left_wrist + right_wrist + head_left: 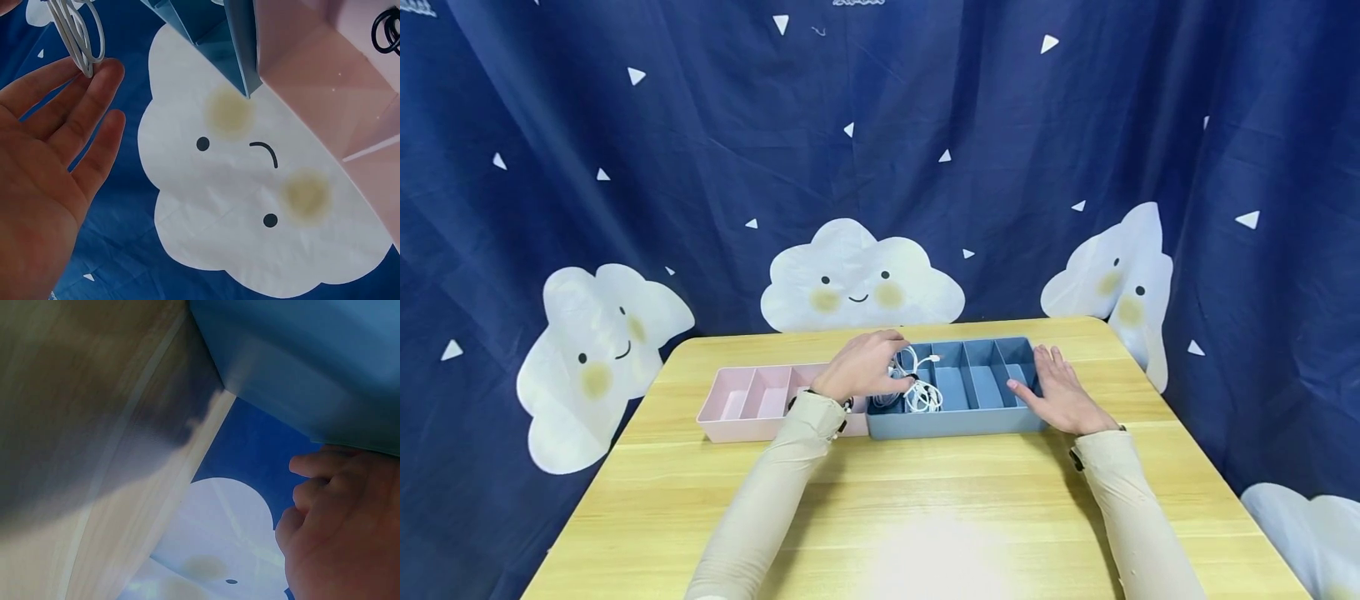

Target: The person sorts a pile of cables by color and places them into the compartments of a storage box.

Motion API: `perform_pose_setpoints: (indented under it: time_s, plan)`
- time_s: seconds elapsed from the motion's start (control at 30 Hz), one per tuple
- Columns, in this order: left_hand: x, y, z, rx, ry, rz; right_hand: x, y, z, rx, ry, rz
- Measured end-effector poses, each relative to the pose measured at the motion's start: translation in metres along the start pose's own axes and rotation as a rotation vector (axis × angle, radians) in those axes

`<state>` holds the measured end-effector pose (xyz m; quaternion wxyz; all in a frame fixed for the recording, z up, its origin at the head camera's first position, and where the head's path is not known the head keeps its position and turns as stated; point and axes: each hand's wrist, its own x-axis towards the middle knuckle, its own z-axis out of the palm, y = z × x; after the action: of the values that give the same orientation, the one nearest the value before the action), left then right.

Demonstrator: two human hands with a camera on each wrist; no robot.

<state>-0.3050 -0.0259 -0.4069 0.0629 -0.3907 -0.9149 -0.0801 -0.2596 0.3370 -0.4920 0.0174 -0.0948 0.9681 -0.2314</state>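
Observation:
My left hand (863, 367) pinches a looped white charging cable (923, 397) over the left part of a blue divided box (955, 423). In the left wrist view, the white loops (84, 37) hang at the fingertips. Some pale coiled cable (886, 399) shows in the box's leftmost compartment, partly hidden by the hand. My right hand (1063, 398) touches the box's right end, its fingers extended and thumb at the rim. In the right wrist view, the fingers lie beside the blue wall (294, 375).
A pink divided box (745, 429) adjoins the blue one on the left, partly covered by my left forearm. Black cable (382, 31) is inside it. Both boxes stand on a wooden table (880, 492), with a blue cloud-print curtain (895, 192) behind.

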Motion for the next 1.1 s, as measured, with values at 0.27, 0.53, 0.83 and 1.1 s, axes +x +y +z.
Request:
perform_pose_setpoints:
  time_s: [0.27, 0.53, 0.83, 1.1]
  plan:
    - [0.011, 0.005, 0.002, 0.009, -0.014, 0.034, -0.001, 0.002, 0.0, -0.005, 0.013, -0.005]
    - [0.023, 0.013, 0.003, 0.026, -0.042, 0.057, -0.002, 0.002, 0.0, 0.003, 0.005, 0.001]
    - [0.027, 0.018, 0.008, 0.026, -0.065, 0.045, 0.001, 0.003, 0.002, -0.003, 0.01, -0.006]
    - [0.031, 0.017, 0.014, 0.058, -0.076, 0.045, 0.002, 0.003, 0.003, -0.005, 0.011, -0.01]
